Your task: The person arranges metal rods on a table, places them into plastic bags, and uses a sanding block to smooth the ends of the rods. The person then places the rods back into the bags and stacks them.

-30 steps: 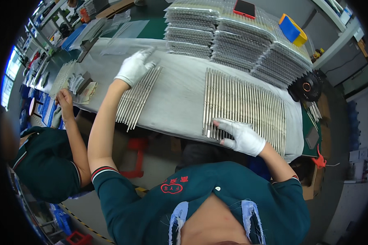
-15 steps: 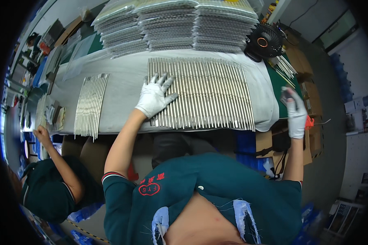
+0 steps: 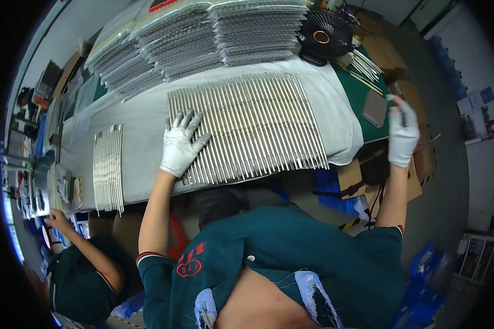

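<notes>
My left hand (image 3: 182, 143), in a white glove with greyed fingertips, lies spread on the left side of a wide row of slim silvery metal rods (image 3: 252, 123). The rods sit side by side on a pale cloth. Over at the right table edge, my gloved right hand (image 3: 403, 134) is raised, its fingers loosely curved and slightly blurred; nothing shows in it. Just left of its fingertips, a flat grey-brown rectangular block (image 3: 375, 109) rests on the green tabletop.
Tall stacks of plastic-wrapped sheets (image 3: 175, 46) stand along the back. A black fan (image 3: 324, 35) and loose rods (image 3: 366, 64) are at the back right. A smaller rod row (image 3: 108, 167) lies left on the cloth (image 3: 142, 148). A co-worker (image 3: 88, 274) sits at lower left.
The view has shifted and tilted. The grey-brown block now shows on the green tabletop, where it was not visible before, beside my right hand. My left hand stays on the rods.
</notes>
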{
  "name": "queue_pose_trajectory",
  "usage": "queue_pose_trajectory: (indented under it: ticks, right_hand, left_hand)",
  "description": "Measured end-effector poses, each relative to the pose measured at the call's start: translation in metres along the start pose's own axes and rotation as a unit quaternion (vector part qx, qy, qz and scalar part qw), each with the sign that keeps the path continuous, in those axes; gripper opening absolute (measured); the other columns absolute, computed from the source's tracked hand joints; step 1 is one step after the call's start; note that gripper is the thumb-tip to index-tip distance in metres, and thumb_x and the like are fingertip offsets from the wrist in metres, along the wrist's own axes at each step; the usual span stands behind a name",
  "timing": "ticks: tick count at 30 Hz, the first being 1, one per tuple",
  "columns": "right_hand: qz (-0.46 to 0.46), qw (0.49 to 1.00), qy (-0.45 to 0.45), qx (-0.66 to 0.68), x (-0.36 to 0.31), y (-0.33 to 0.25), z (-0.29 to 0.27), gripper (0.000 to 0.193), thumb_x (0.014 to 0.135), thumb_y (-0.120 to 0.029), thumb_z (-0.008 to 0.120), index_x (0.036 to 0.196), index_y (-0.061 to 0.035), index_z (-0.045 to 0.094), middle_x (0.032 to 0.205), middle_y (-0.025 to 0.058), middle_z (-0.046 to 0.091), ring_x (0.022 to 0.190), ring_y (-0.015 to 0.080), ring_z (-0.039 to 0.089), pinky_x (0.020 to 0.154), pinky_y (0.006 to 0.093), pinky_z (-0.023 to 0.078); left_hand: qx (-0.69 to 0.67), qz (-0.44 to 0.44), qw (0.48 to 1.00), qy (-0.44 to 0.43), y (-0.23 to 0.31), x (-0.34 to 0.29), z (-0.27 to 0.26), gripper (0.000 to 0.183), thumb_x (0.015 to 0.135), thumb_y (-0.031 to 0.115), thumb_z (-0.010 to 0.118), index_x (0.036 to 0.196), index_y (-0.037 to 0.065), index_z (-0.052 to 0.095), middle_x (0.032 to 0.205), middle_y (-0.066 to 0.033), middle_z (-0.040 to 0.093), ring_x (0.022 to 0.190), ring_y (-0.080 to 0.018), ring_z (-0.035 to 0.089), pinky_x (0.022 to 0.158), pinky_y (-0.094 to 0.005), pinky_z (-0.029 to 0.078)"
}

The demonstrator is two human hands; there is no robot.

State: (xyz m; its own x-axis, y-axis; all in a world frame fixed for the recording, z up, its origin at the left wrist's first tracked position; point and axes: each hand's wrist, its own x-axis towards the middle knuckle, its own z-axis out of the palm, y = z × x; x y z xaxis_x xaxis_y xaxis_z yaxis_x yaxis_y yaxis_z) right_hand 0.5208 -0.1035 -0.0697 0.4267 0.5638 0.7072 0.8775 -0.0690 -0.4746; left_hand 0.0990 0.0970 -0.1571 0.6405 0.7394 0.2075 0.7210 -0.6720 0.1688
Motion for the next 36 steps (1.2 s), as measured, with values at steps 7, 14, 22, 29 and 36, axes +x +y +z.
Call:
queue_pose_trajectory:
  ticks: [7,14,22,29,36]
  right_hand:
    - [0.311,0.869,0.359,-0.139,-0.063,0.2,-0.212,0.025,0.09,-0.023,0.052,0.098,-0.0034,0.065,0.094,0.0072,0.067,0.084,0.0163,0.063,0.077,0.027,0.048]
    - [0.67,0.639,-0.117,-0.358,-0.341,0.343,-0.321,0.03,0.082,-0.033,0.054,0.09,-0.0077,0.067,0.09,0.0128,0.067,0.08,0.0296,0.062,0.067,0.0443,0.047]
    - [0.805,0.581,-0.108,-0.05,-0.354,0.298,-0.18,0.041,0.082,-0.039,0.056,0.112,-0.0101,0.057,0.108,0.0085,0.058,0.095,0.0275,0.054,0.081,0.0528,0.041]
    - [0.777,0.521,-0.244,-0.255,-0.418,0.377,-0.175,0.034,0.08,-0.026,0.054,0.105,-0.0048,0.059,0.101,0.0132,0.057,0.089,0.0266,0.054,0.076,0.0425,0.043]
    - [0.776,0.57,-0.18,-0.199,-0.439,0.401,-0.19,0.029,0.078,-0.022,0.057,0.096,-0.0008,0.063,0.086,0.0111,0.065,0.07,0.0229,0.06,0.066,0.0373,0.048]
  left_hand:
    - [-0.046,0.007,0.999,0.016,-0.005,0.0,0.007,0.053,0.085,0.039,0.056,0.131,0.013,0.047,0.135,-0.0146,0.045,0.126,-0.0369,0.038,0.107,-0.0484,0.024]
    - [-0.121,-0.016,0.992,-0.016,-0.013,0.0,0.018,0.047,0.09,0.03,0.053,0.131,0.01,0.047,0.138,-0.0157,0.041,0.131,-0.0351,0.031,0.108,-0.0431,0.024]
    - [-0.092,-0.016,0.996,-0.001,-0.002,-0.012,0.009,0.044,0.092,0.027,0.05,0.133,0.011,0.046,0.139,-0.011,0.04,0.133,-0.0323,0.029,0.11,-0.0415,0.022]
    - [-0.079,0.04,0.996,-0.012,-0.025,-0.001,0.022,0.044,0.091,0.025,0.051,0.132,0.009,0.045,0.139,-0.0101,0.041,0.133,-0.0317,0.029,0.11,-0.0407,0.022]
    - [-0.108,0.043,0.993,-0.011,-0.024,-0.003,0.023,0.042,0.092,0.024,0.05,0.132,0.009,0.046,0.139,-0.0098,0.041,0.132,-0.0306,0.029,0.11,-0.0403,0.022]
